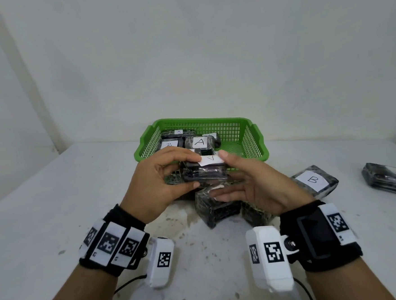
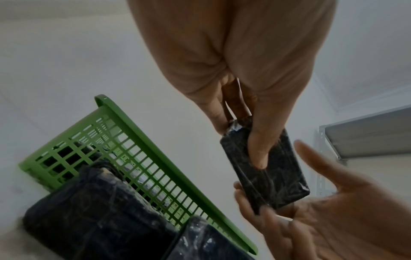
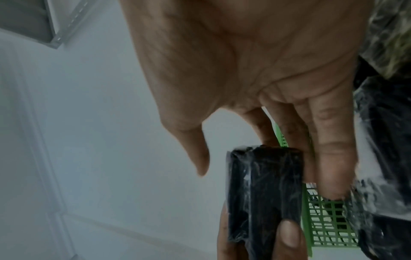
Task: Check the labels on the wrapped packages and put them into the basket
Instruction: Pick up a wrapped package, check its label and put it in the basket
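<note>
**Q:** Package (image 1: 203, 173) first: where is it, and who has it?

**A:** Held in the air just in front of the basket (image 1: 252, 143), over the middle of the tabletop (image 1: 44, 207). The left hand (image 1: 157, 183) grips 1 end, thumb under, fingers curled over the top. The right hand (image 1: 253, 183) is spread, fingers straight, cupping the far end without clamping.

**Q:** How will it handle?

**A:** My guess: a stiff, light block. The shiny film looks slippery, so pinch across the broad faces near an end, clear of the label (image 1: 210, 160).

**Q:** Its look?

**A:** Dark, wrinkled clear wrap, white slip marked "A", upside down to the wearer.

**Q:** The rest?

**A:** Several lie in the basket. 2 more sit under the hands, a "B" (image 1: 314, 180) to the right, and another "A" (image 1: 391, 178) at the right edge.
</note>
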